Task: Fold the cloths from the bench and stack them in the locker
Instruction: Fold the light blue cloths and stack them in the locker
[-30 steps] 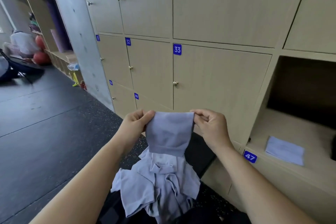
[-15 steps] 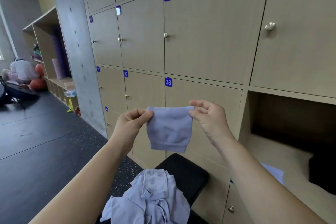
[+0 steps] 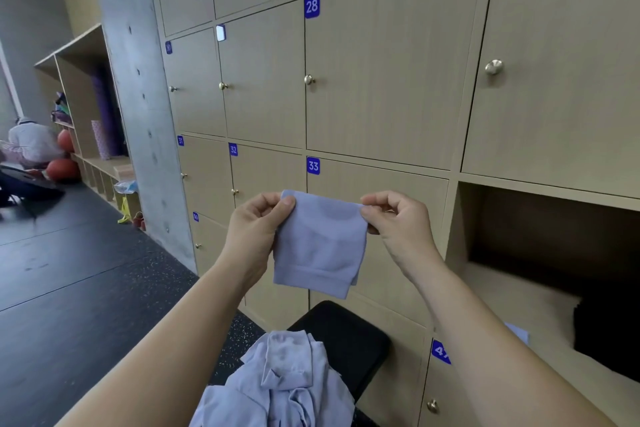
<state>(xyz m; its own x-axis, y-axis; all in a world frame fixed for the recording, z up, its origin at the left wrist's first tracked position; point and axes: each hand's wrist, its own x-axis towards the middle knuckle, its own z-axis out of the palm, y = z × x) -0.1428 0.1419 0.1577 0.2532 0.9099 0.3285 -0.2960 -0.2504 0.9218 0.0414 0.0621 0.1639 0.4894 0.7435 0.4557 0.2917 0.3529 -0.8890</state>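
In the head view, a folded pale-blue cloth (image 3: 320, 246) is held up at the centre of the frame, in front of locker door 33 (image 3: 408, 177). Its upper left corner is pinched by the left grip (image 3: 256, 229) and its upper right corner by the right grip (image 3: 398, 229), so both are clamped on the fabric. At the bottom centre, a crumpled pile of cloths (image 3: 277, 388) is seen lying on the black worktop (image 3: 349, 333). At the right edge an open locker (image 3: 502, 291) is shown. In it a pale stacked cloth (image 3: 519, 334) is partly hidden behind the right forearm, near a dark item (image 3: 606, 329).
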